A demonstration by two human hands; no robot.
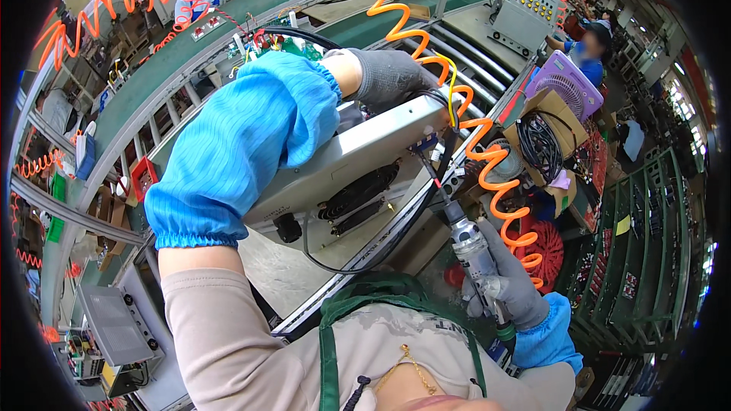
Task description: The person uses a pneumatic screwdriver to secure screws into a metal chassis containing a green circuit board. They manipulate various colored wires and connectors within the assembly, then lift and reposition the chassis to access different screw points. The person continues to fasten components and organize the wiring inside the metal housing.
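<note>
A pale metal case (358, 154) stands tilted in front of me, with a black fan grille (364, 189) and a black knob (287, 227) on the side that shows. My left hand (390, 78), in a grey glove, curls over the far top edge of the case near its right corner; its fingertips are partly hidden. Wrapped in the grey glove of my right hand (512, 281) is a metal pneumatic screwdriver (472, 247). Its long bit points up and left, with the tip at the right end of the case by a blue connector (426, 141). Whether the tip touches a screw cannot be made out.
Orange coiled air hoses (491, 156) hang close to the right of the case. A black cable (411, 224) loops below it. Rollers (476, 57) and a green conveyor (122, 118) lie beyond. A box of cables (542, 144), a purple fan (567, 84) and green racks (632, 251) stand right.
</note>
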